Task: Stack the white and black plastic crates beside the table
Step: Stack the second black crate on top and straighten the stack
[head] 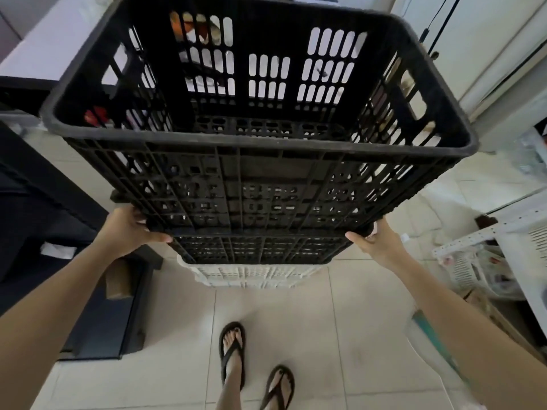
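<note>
Head view: a black crate fills the upper and middle frame, tilted with its open mouth toward the camera. The left grip curls round its lower left corner, and the right grip curls round the lower right corner. Just below, at centre, more black lattice shows; whether it is this crate's base or another crate, I cannot tell. Under that sits a white crate on the tiled floor. A worktop lies at upper left. Feet in flip-flops stand at lower centre
</note>
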Motion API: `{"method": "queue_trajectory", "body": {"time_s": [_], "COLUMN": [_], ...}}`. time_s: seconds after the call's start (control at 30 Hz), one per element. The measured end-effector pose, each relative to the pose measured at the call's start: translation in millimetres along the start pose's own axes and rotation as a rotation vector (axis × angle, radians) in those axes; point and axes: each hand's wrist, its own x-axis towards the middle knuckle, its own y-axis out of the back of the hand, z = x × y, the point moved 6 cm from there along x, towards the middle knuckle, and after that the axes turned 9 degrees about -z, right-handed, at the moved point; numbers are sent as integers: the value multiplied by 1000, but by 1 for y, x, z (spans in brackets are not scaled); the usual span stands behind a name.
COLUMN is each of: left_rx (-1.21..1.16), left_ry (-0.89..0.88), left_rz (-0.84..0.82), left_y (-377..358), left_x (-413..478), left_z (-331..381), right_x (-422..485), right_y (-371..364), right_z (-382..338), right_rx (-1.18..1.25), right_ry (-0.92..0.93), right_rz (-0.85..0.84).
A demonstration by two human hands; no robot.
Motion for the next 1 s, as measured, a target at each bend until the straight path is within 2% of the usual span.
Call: {"method": "queue_trajectory", "body": {"time_s": [0.2, 0.3, 0.37, 0.43, 0.5, 0.6, 0.67, 0.7, 0.77, 0.83, 0.9, 1.0], "left_rx": [-144, -209, -297, -476, -529, -383, -226, -162, -117, -82, -117, -179], "left_ry": [-46, -100, -138, -87, 26, 172, 163, 139, 65, -14, -70, -122], "left_rz": [-11, -29, 21, 128, 132, -22, -65, -63, -30, 31, 114, 260], "left_y": [-2, -13, -26, -48, -81, -134, -152, -159, -170, -178, -182, -183], "left_x": [1, 7, 10, 9, 12, 24, 38, 47, 64, 80, 91, 100], "left_z": [-6, -30, -53, -84, -121, -173, -188, -192, -191, -187, -183, -182], "right_x": [0, 1, 4, 7, 7, 5, 4, 8, 26, 50, 73, 102], "right_y": [-3, -8, -11, -14, -20, -39, -60, -77, -113, -144, -167, -193], "right_z": [2, 7, 11, 17, 20, 36, 61, 80, 113, 142, 156, 157], "right_rx": [-67, -31, -14, -4, 57, 173, 255, 295, 299, 237, 258, 237], "right_ry": [-6, -8, 11, 41, 107, 155, 75, 1, -54, -32, 37, 251], "right_rz": [49, 45, 72, 103, 105, 160, 226, 207, 93, 25, 46, 118]}}
